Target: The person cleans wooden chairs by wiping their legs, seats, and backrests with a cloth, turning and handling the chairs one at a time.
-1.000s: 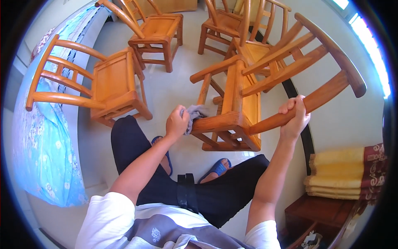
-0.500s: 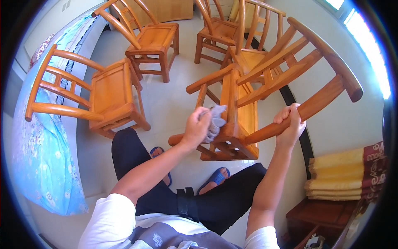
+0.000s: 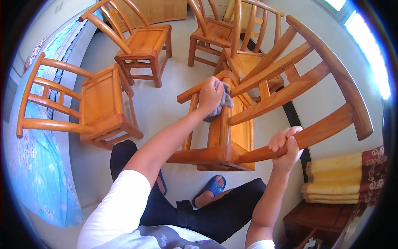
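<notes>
In front of me a wooden chair [image 3: 222,135] is tipped on its side, its slatted back reaching out to the right. My right hand [image 3: 286,144] is wrapped round the nearer post of that back. A crumpled grey cloth [image 3: 226,99] is bunched in my left hand [image 3: 211,96], pressed against the edge of the seat frame near its far corner. The left fingers are curled over the cloth and partly hide it.
Another wooden chair [image 3: 101,103] stands to the left, and more chairs [image 3: 145,43] [image 3: 213,33] [image 3: 244,64] stand farther off. A blue flowered cloth [image 3: 45,174] hangs at the left. At the right, folded yellow fabric [image 3: 331,182] lies on a dark red wooden cabinet [image 3: 317,218].
My left hand has slid the cloth away from me along the seat frame. The tipped chair has turned a little, and my right hand has come nearer with its back post.
</notes>
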A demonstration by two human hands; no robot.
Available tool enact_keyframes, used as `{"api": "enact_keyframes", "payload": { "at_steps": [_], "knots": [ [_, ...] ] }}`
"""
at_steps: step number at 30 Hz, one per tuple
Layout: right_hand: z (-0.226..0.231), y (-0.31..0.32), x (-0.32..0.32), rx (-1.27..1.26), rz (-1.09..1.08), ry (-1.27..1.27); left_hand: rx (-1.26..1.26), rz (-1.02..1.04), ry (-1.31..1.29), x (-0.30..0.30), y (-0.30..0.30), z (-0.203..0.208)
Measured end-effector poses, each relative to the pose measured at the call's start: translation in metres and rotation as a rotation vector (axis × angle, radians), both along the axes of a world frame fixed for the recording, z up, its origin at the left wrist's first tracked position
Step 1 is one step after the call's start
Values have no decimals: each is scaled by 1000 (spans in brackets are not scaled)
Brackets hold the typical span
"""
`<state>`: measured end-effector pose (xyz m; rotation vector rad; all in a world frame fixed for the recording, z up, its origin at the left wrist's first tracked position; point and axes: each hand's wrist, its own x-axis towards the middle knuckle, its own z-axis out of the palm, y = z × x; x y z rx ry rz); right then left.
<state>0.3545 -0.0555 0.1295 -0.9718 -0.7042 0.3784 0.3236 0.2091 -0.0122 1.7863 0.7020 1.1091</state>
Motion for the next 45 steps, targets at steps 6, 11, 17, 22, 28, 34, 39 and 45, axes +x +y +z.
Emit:
{"api": "enact_keyframes", "payload": {
  "at_steps": [6,11,17,22,28,34,39,45],
  "knots": [
    [-2,4,0,-2,78,-61,137,320,-180,44,76,-6],
    [0,5,-2,3,115,-69,339,108,-64,54,65,-18],
    [-2,7,2,-6,77,-83,59,292,400,-10,101,-100],
    [-1,8,-8,-7,51,-94,-87,280,658,-41,111,-115],
    [2,13,-13,-81,53,-152,-358,176,597,-67,70,-107],
    [8,24,-17,-94,10,-95,-265,166,657,-105,27,-106],
    [11,22,-13,-152,-50,-125,-467,-275,1009,-152,-40,-55],
    [18,30,-17,-188,-79,-181,-637,-334,952,-202,-83,-40]
  ]
}}
